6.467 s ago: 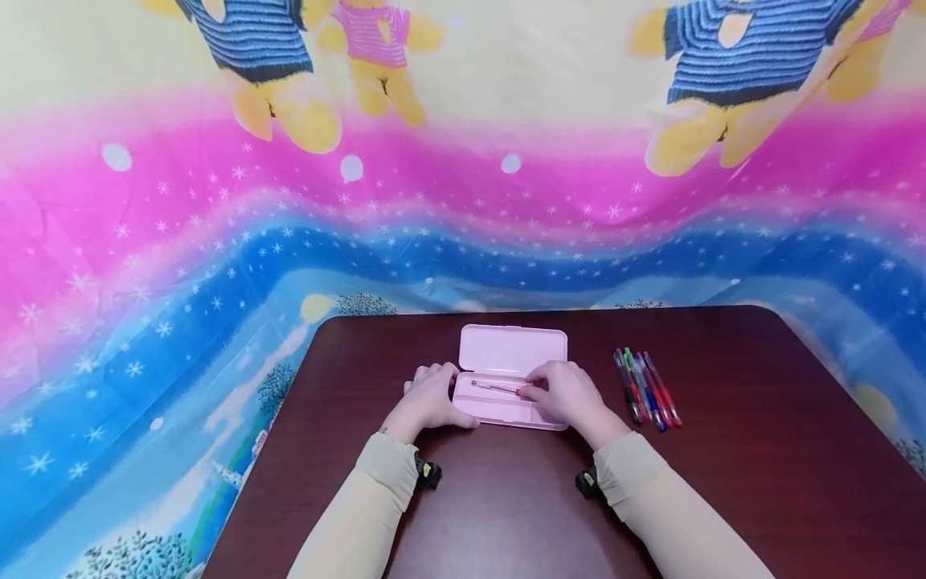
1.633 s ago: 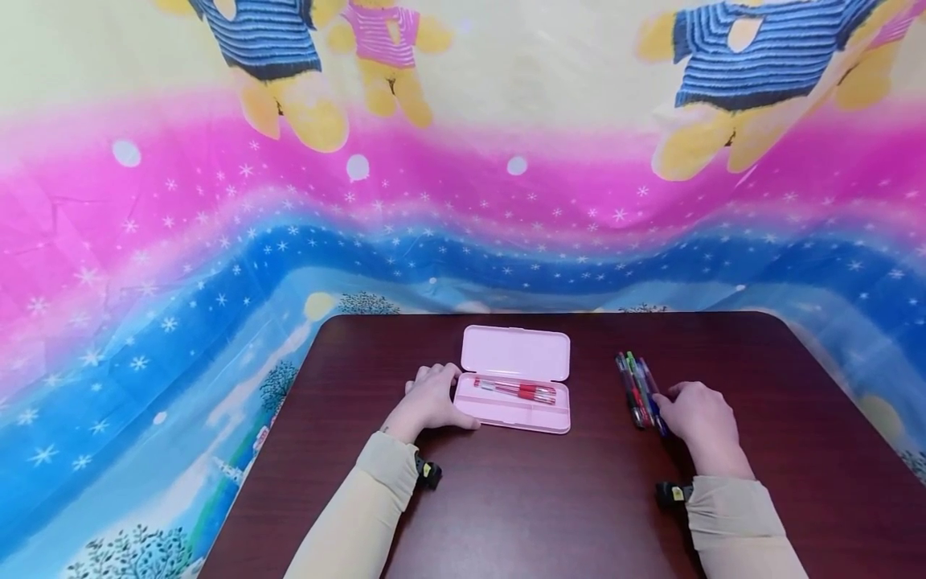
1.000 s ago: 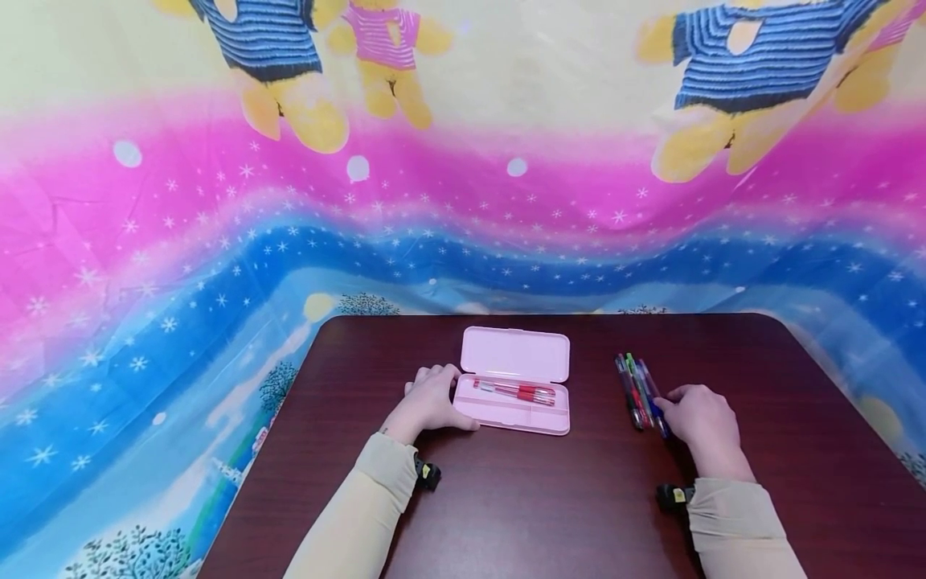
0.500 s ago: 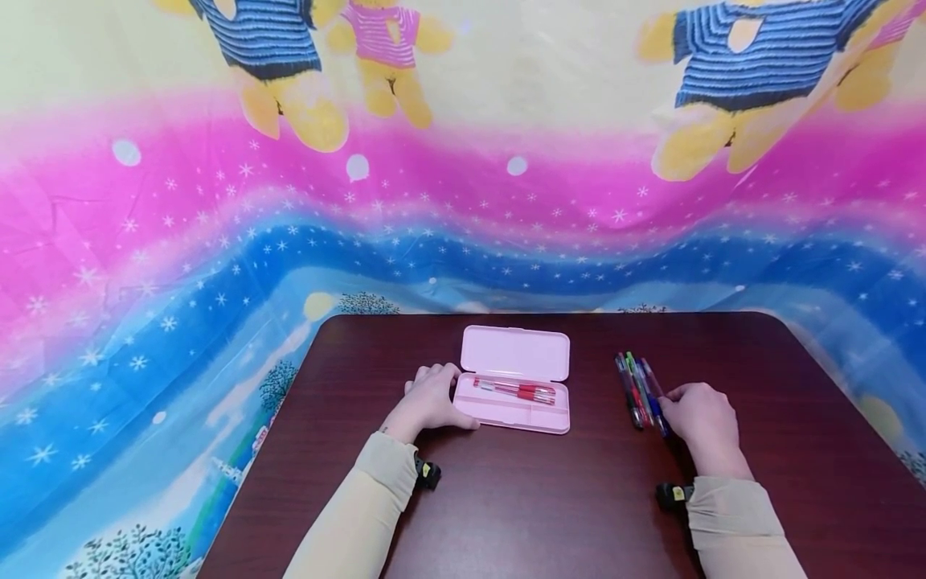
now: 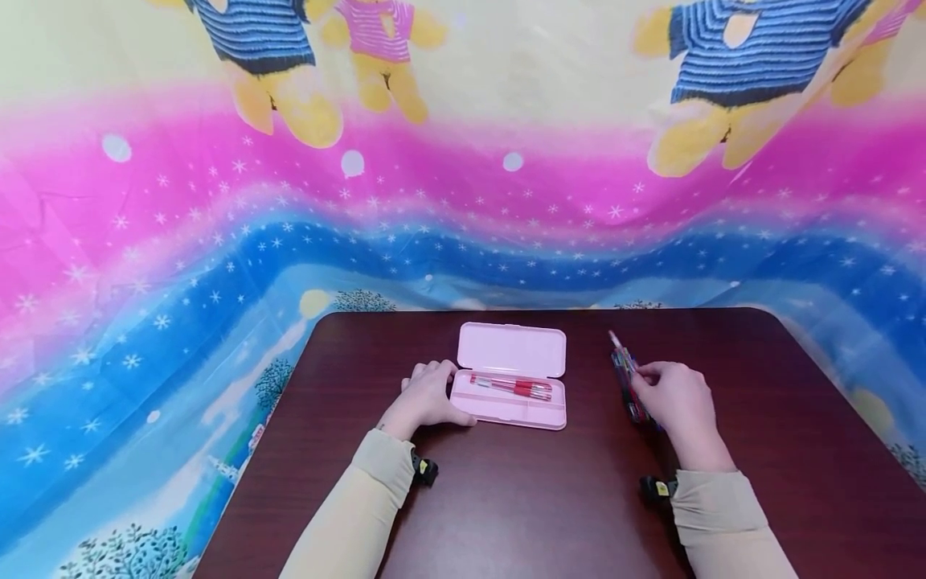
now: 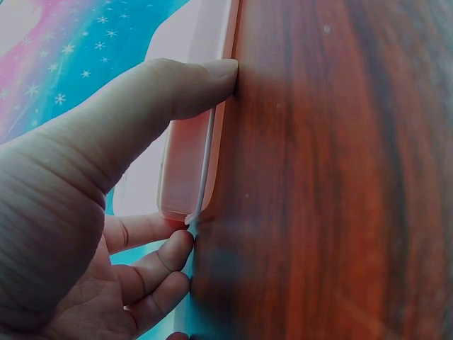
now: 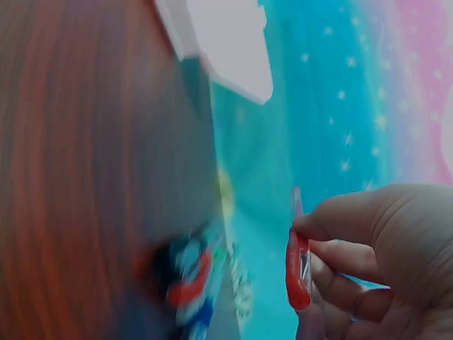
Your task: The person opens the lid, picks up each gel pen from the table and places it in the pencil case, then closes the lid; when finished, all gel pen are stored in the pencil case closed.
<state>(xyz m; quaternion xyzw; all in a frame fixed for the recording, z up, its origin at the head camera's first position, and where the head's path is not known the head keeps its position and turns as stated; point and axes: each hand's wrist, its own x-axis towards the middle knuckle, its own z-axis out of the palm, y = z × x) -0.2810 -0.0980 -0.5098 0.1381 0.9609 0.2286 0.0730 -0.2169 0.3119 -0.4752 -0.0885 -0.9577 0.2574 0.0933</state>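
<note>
An open pink pencil case (image 5: 511,416) lies on the table with its lid folded back. Inside its rear compartment are red pens (image 5: 522,388), side by side. My left hand (image 5: 428,396) grips the case's left end, thumb along the front wall and index finger at the end wall, as the left wrist view shows. Between thumb and fingers, my right hand (image 5: 678,402) pinches a clear pen with a red grip (image 7: 298,273), raised above several other pens (image 5: 625,388). Those pens, with black, green, red and blue parts, lie bunched together, partly hidden by the right hand and blurred in the right wrist view.
The dark brown wooden table (image 5: 506,515) has rounded far corners. Directly behind it hangs a printed cloth (image 5: 463,185) with bears and snowflakes. Between the pencil case and the loose pens there is a strip of bare tabletop.
First my right hand leaves a red pen in the case and goes right to the loose pens. Now it has lifted another pen off the bunch, shifting slightly left. The left hand stays put.
</note>
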